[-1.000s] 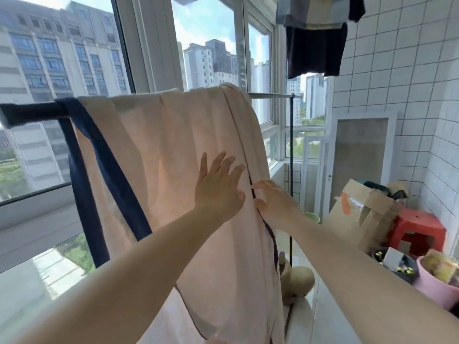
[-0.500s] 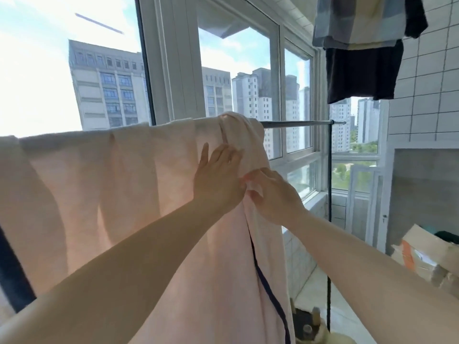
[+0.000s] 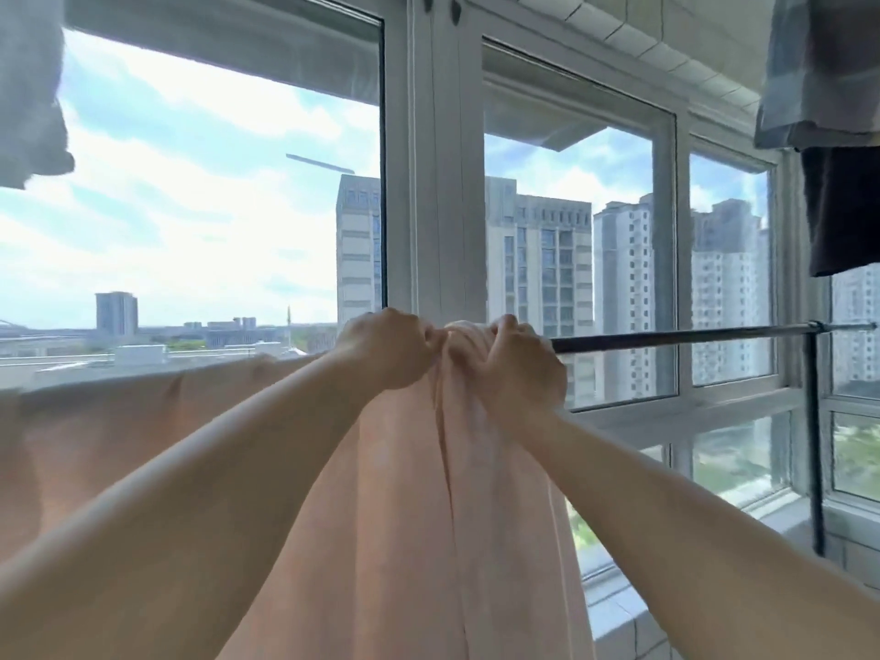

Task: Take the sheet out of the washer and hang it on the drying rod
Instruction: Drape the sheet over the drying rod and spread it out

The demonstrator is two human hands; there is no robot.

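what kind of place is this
Most likely an enclosed high-rise apartment balcony used for drying laundry: a pink sheet draped over a metal drying rod, dark clothes hanging overhead, and big windows facing tower blocks.

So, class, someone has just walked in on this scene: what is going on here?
A person is hanging a pale pink sheet over a drying rod by the window. The left hand and right hand both grip the bunched fabric at the top of the rod, close together. The sheet already drapes over the rod to the left and hangs down in front; the rod's right stretch is bare. Other laundry hangs above right.
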